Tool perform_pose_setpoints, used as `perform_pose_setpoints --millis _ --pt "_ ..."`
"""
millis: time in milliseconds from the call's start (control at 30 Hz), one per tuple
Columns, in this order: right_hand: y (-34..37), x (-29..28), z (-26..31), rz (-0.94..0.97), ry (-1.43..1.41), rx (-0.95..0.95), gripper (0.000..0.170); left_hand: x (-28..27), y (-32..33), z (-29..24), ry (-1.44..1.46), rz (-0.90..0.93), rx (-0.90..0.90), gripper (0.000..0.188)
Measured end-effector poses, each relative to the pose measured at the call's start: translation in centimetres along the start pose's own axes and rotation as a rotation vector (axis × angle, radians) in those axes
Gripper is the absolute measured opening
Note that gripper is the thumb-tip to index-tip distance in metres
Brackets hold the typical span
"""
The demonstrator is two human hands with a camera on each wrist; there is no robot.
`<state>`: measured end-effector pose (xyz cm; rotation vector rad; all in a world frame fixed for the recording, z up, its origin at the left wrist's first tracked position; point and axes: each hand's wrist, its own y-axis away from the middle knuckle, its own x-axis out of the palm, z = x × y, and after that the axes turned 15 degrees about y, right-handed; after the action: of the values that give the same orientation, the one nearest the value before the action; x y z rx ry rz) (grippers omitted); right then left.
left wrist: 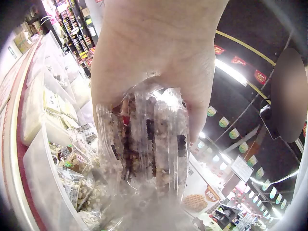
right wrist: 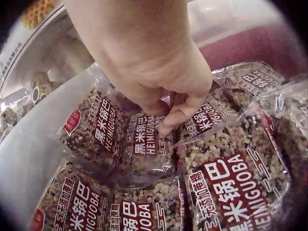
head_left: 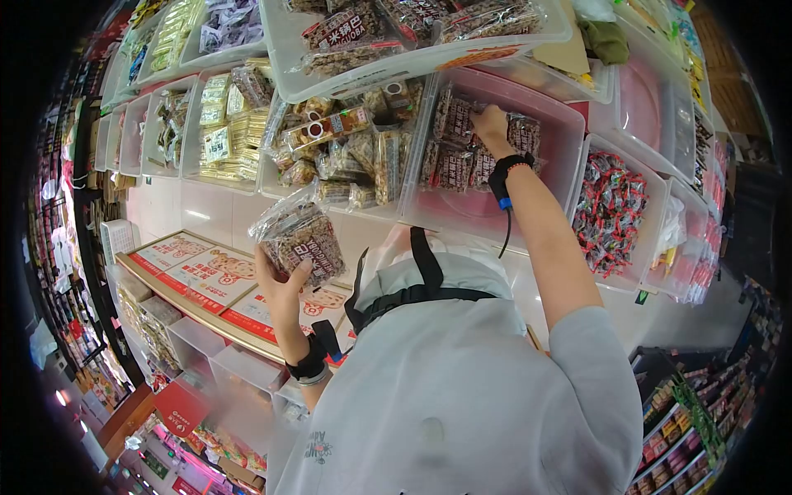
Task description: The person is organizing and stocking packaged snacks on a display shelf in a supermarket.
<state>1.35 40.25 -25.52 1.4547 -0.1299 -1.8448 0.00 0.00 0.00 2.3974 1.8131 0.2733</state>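
Note:
My left hand (head_left: 283,299) grips a small stack of clear-wrapped black rice crackers (head_left: 299,239), thumb across the printed front. In the left wrist view the stacked crackers (left wrist: 144,139) show edge-on under crinkled film. My right hand (head_left: 492,130) reaches down into a clear plastic bin (head_left: 557,107) with a pinkish inside. There its curled fingers pinch the top of a rice cracker packet (right wrist: 147,144) with white lettering on dark red. Other packets of the same kind (right wrist: 231,183) lie around it in rows; the tips of some right-hand fingers are hidden.
Left of the bin stands a bin of mixed wrapped snacks (head_left: 342,153). On its right is a bin of red-wrapped sweets (head_left: 610,210). A raised tray of cracker packets (head_left: 355,66) overhangs the back. A framed red-and-white sign board (head_left: 210,276) lies below my left hand.

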Motion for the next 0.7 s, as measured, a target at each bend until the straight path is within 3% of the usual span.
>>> perform_pose_setpoints --millis 67,167,300,400,467,500,567,600,667,700 --pt "0.2 0.4 0.2 -0.258 0.151 -0.097 0.029 -0.2 0.1 -0.2 0.013 0.0 0.006 0.062" --pt "-0.6 -1.3 -1.8 -0.183 0.194 -0.09 0.031 0.8 0.3 0.6 0.058 -0.003 -0.012 0.062" --pt "1.9 -2.3 0.7 -0.22 0.203 -0.08 0.031 0.1 0.3 0.0 0.035 -0.021 0.002 0.062" --pt "2.3 -2.1 1.2 -0.186 0.247 -0.067 0.023 -0.3 0.5 -0.1 0.021 -0.026 0.012 0.063" --pt "1.9 -1.1 1.0 -0.383 0.224 -0.095 0.019 -0.4 0.5 0.0 0.037 -0.031 0.025 0.062" --pt "2.0 -1.1 1.0 -0.384 0.228 -0.094 0.019 -0.4 0.6 0.0 0.04 -0.03 0.024 0.062" --pt "2.3 -1.0 1.2 -0.317 0.122 -0.449 0.032 -0.3 0.7 0.0 0.014 -0.041 0.012 0.062" --pt "2.7 -0.8 1.8 -0.32 0.123 -0.448 0.032 -0.4 0.6 0.1 0.016 -0.039 0.012 0.062" --pt "3.9 -0.5 3.6 -0.078 -0.13 -0.387 0.037 -0.6 0.4 0.4 0.008 -0.028 -0.009 0.062" --pt "4.4 -0.5 3.9 -0.079 -0.131 -0.387 0.037 -0.7 0.4 0.4 0.008 -0.027 -0.008 0.062"
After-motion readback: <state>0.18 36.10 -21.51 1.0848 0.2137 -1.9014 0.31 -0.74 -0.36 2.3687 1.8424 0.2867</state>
